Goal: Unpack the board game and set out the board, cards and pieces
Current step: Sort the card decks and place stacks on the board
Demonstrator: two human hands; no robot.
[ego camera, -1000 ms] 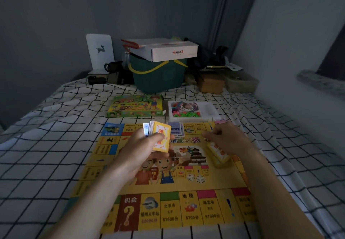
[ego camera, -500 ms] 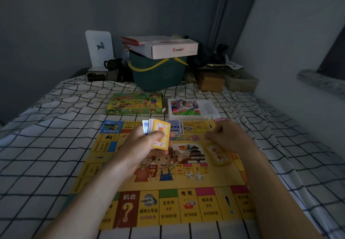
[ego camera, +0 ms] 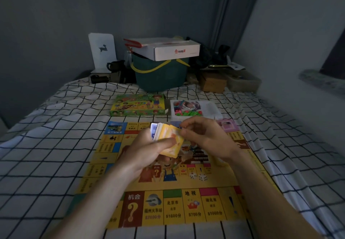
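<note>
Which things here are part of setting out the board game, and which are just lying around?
Game: board, card stack held by left hand, right hand pinching top card, game box, pieces tray.
Lying about: green bucket, white carton, deer stand.

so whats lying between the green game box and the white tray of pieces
Nothing: in the head view only a narrow strip of checked bedsheet shows between the green game box and the white tray; they sit side by side, apart.
</note>
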